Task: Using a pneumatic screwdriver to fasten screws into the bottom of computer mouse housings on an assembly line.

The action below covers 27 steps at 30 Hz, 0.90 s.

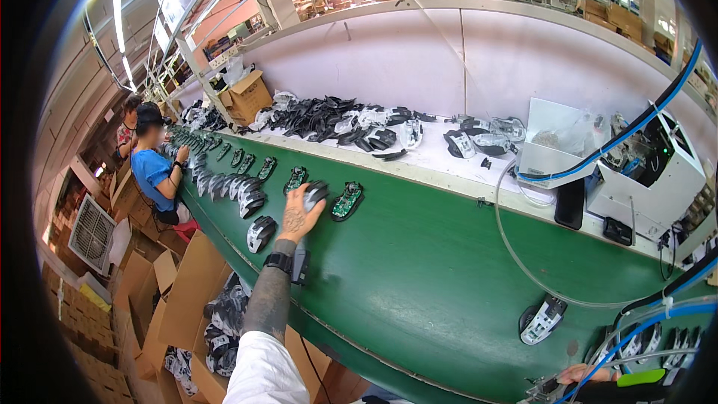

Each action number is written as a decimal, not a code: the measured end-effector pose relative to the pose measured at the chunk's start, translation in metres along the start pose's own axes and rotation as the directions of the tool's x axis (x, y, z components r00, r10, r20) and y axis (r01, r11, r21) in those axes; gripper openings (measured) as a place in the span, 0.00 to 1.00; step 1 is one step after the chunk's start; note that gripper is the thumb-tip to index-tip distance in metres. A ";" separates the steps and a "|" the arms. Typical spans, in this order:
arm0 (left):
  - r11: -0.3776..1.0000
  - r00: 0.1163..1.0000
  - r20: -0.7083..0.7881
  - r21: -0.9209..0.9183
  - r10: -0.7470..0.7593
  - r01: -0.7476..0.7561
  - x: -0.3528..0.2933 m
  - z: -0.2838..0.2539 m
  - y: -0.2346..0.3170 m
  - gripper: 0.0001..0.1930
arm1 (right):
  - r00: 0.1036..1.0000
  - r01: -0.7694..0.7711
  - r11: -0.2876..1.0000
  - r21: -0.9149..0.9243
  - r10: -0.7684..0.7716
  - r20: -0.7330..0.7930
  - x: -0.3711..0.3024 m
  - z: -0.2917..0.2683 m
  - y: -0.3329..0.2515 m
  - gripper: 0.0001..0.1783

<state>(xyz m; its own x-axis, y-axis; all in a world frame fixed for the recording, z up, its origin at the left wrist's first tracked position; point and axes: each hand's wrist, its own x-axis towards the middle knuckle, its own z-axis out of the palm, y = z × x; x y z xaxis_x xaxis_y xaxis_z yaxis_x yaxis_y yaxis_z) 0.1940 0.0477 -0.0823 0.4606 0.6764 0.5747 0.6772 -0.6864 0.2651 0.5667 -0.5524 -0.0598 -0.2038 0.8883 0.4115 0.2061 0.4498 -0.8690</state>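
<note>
My left hand (301, 215) reaches out over the green conveyor belt (419, 254), its fingers closed on a grey and black computer mouse shell (316, 193), slightly blurred. Right beside it lies an open mouse base with a green circuit board (348, 200); another such base (296, 178) sits just beyond the fingers. A grey and black mouse top (261, 233) rests left of my wrist. At the lower right, my right hand (579, 374) is partly covered by hoses, next to a green and black object (641, 378); its fingers look closed, but what they grip is hidden.
One white and black mouse part (542, 319) lies on the belt's right side. Black and clear shells pile on the back ledge (321, 120). A white machine (647, 179) and blue hoses (606, 157) stand right. Cardboard boxes (191, 292) and a co-worker in blue (152, 170) are left.
</note>
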 end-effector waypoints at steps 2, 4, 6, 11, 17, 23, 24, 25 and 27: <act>0.994 1.000 0.004 -0.104 0.031 -0.030 0.015 0.011 0.047 0.29 | 0.962 -0.031 0.993 0.115 0.060 -0.265 0.021 0.032 -0.023 0.25; 0.995 0.993 0.121 -0.095 0.008 0.003 0.021 0.020 0.063 0.32 | 0.858 -0.018 0.973 0.228 0.132 -0.496 0.019 0.036 -0.024 0.24; 0.994 0.950 0.295 0.060 -0.100 0.086 0.020 0.036 0.062 0.36 | 0.975 -0.007 0.992 0.128 0.035 -0.221 0.001 0.012 -0.004 0.24; 0.985 0.934 0.311 0.045 -0.173 0.168 0.012 0.038 0.050 0.39 | 0.917 0.053 0.976 0.210 0.036 -0.398 0.014 0.028 -0.005 0.24; 0.972 0.935 0.349 -0.194 -0.061 0.136 0.004 0.040 0.056 0.40 | 0.422 0.279 0.949 0.143 0.012 -0.906 0.068 0.082 -0.021 0.23; 0.995 0.876 0.482 -0.068 -0.034 0.077 0.006 0.018 0.057 0.39 | 0.335 0.295 0.948 0.122 0.017 -0.942 0.089 0.089 -0.019 0.23; 0.995 0.876 0.482 -0.069 -0.031 0.073 0.005 0.016 0.057 0.39 | 0.331 0.298 0.947 0.120 0.015 -0.943 0.090 0.089 -0.019 0.23; 0.996 0.886 0.463 -0.060 -0.031 0.067 -0.001 0.016 0.058 0.40 | 0.327 0.303 0.946 0.117 0.012 -0.945 0.091 0.088 -0.019 0.23; 0.998 0.926 0.378 -0.060 -0.001 0.026 -0.018 0.020 0.056 0.40 | 0.325 0.307 0.944 0.120 0.015 -0.946 0.092 0.088 -0.020 0.23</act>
<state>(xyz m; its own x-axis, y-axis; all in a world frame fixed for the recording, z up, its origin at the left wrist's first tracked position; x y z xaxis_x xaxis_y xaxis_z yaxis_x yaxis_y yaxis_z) 0.2350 0.0029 -0.0932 0.6425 0.7280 0.2392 0.6530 -0.6835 0.3262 0.4593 -0.4876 -0.0286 0.8418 0.3825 0.3809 0.0170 0.6865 -0.7269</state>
